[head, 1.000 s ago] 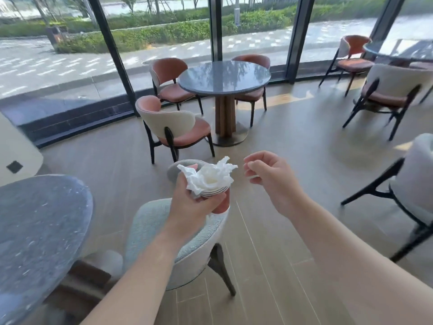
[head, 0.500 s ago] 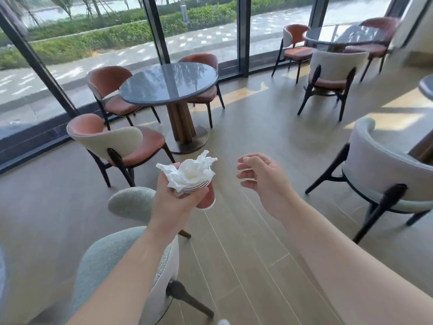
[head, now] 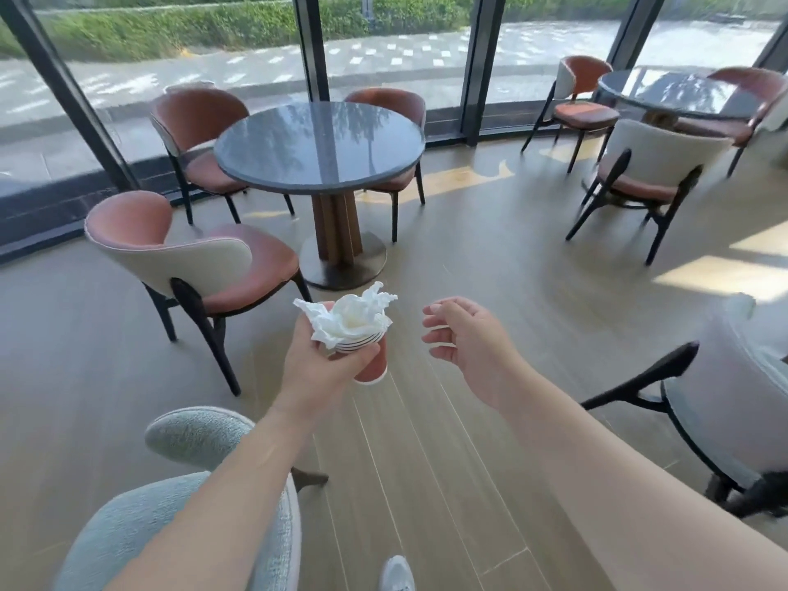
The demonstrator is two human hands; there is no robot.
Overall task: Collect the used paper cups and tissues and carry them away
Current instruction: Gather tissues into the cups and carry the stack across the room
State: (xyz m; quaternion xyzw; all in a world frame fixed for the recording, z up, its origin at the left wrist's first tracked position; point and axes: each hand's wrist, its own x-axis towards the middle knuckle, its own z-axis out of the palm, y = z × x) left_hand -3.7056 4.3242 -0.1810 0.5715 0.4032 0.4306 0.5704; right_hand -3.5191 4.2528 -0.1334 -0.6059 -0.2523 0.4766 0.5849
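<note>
Cups, red paper ones stacked together (head: 370,359), sit in your left hand (head: 320,369), its grip curled round them. Crumpled white tissues (head: 349,319) poke out the top. Your right hand (head: 467,344) hangs beside them, fingers loose, holding nothing.

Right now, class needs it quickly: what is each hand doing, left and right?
Left hand: grips the stacked paper cups, with crumpled tissues stuffed in the top.
Right hand: holds nothing, fingers loosely curled.

red paper cups (head: 372,365), white tissues (head: 349,317), grey table (head: 319,147)
</note>
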